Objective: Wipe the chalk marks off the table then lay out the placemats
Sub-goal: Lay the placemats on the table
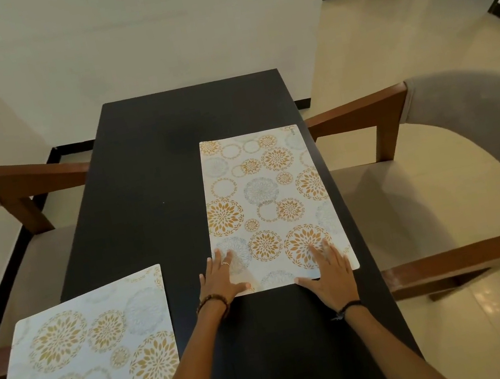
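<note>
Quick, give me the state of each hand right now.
Left hand: open, fingers flat on the placemat.
Right hand: open, fingers flat on the same placemat's near edge.

A home dining rm: dark desk flanked by upholstered wood-armed chairs, floral placemats laid out, tiled floor, plain walls.

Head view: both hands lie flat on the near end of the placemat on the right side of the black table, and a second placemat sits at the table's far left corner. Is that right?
Not quite. The head view shows the second placemat at the near left corner, overhanging the table's left edge, not the far one. The rest holds: the left hand and right hand press with straight fingers on the near end of the right-side placemat.
</note>
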